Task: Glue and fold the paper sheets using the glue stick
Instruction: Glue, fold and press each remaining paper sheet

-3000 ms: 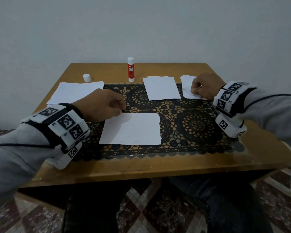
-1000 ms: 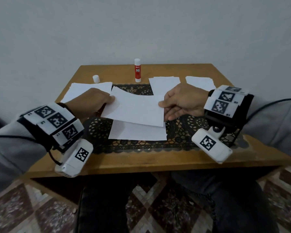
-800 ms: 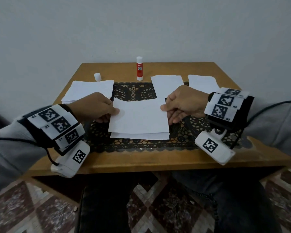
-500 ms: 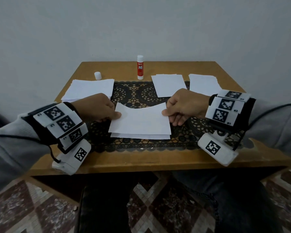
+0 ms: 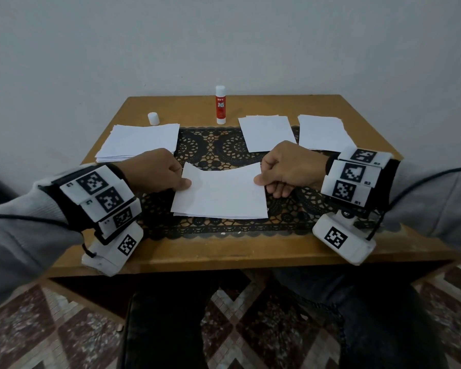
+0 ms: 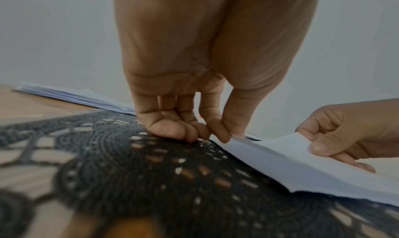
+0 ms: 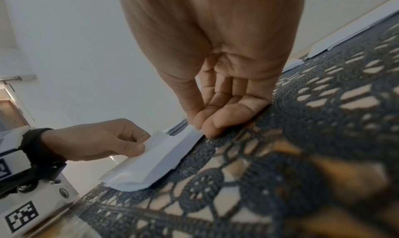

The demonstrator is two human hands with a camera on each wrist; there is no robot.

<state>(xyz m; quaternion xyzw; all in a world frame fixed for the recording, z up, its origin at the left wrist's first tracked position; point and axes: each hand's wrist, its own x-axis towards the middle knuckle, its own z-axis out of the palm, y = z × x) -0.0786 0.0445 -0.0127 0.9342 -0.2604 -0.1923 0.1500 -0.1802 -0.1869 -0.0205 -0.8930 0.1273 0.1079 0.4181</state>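
The left hand [image 5: 155, 171] and right hand [image 5: 290, 166] each pinch a side edge of the top paper sheet [image 5: 221, 193]. It lies over another sheet near the table's [image 5: 224, 251] front edge.

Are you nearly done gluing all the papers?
Not yet. Two sheets lie flat at the back, maybe finished. Right now the left hand and right hand pinch a top sheet over another. The stack of paper waits, and the glue stick stands untouched.

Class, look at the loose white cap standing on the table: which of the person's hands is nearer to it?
Left. The left hand is on the same side of the table as the white cap, just nearer the person; the right hand is across the lace mat, farther away.
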